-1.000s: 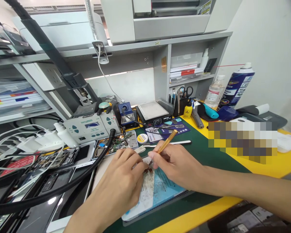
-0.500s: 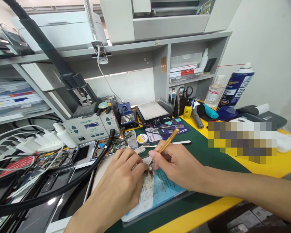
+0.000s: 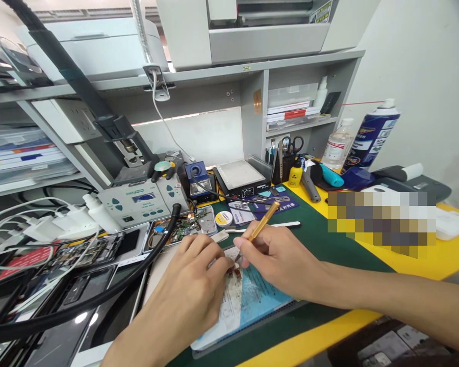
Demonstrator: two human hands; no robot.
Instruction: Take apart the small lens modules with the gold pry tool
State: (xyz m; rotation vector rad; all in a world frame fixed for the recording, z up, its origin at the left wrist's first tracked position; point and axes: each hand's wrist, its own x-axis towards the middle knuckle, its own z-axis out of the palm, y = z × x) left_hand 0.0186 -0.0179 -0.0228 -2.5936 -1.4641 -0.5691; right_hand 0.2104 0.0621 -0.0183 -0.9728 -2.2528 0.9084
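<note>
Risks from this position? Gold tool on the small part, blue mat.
1. The right hand holds the gold tool steeply, its tip right beside the left hand fingertips; a slip may jab them.
2. The small part is pinned only by fingertips on the blue mat; it might flick away.
3. The black hose lies close to the left wrist and may snag.
</note>
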